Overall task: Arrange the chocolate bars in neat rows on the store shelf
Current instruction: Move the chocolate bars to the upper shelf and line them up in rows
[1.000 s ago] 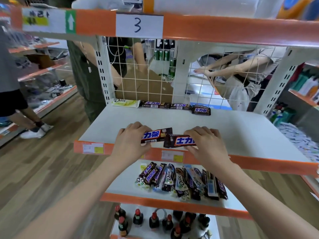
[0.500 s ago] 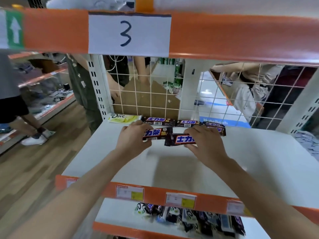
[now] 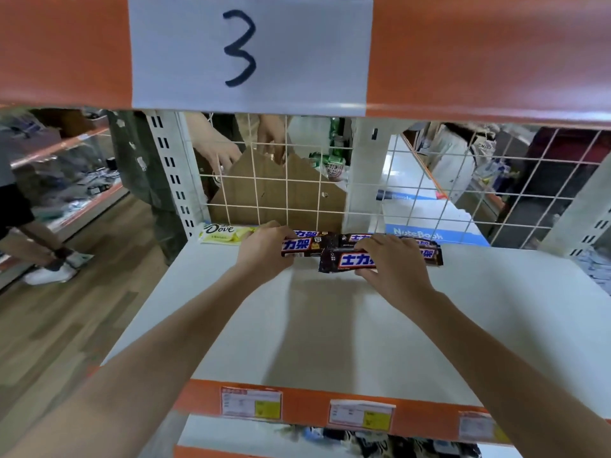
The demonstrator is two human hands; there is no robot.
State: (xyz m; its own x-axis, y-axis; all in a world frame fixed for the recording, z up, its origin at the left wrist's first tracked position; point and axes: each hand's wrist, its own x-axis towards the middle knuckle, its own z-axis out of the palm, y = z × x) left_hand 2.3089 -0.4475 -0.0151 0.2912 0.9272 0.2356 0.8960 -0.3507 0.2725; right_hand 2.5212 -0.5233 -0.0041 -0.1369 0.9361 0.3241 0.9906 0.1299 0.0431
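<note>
Chocolate bars found at far edge of white shelf [image 3: 330, 325], against wire mesh back [image 3: 297, 193]; two more in hand just in front of that back row. Left hand [image 3: 264, 256] closed on one dark bar [image 3: 299, 247] by its left end; right hand [image 3: 393, 262] closed on second dark bar [image 3: 347, 261], fingers above, thumb below. Held bars overlapping slightly at centre, right one nearer.

Recommended for the placing step: lower both flat, long edges parallel to back row; butt ends together without overlap; keep labels upward and reading the same way; release only once wrappers rest on shelf, to avoid sliding.

Appearance noted: dark brown glossy wrappers, blue-and-white lettering edged in red, crimped ends; back row of similar bars lying end to end, partly hidden behind hands. Pale yellow Dove bar [image 3: 224, 233] at left end of that row, different in colour and wider. Exact count of back row cannot be told.
</note>
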